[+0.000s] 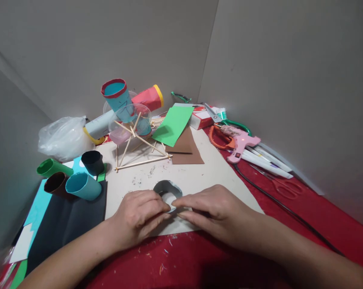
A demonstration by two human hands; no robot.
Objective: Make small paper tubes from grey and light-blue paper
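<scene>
A grey paper ring (165, 186), a short open tube, stands on the pale board (130, 200) in front of me. My left hand (145, 210) pinches its near left wall between thumb and fingers. From the other side, my right hand (209, 206) pinches the near right wall, its fingertips close to the left ones. Through the top opening the pale board shows. The near outer wall is mostly hidden behind my fingers. Just beyond the ring sits a frame of thin wooden sticks (142, 163).
Paper cups, blue (86, 188), brown (57, 185), green (53, 167) and black (93, 162), stand at left on coloured sheets. A green sheet (173, 124) lies over brown paper (187, 156). At right are a pink glue gun (243, 142), its cord, orange-handled scissors (220, 138) and markers (268, 162).
</scene>
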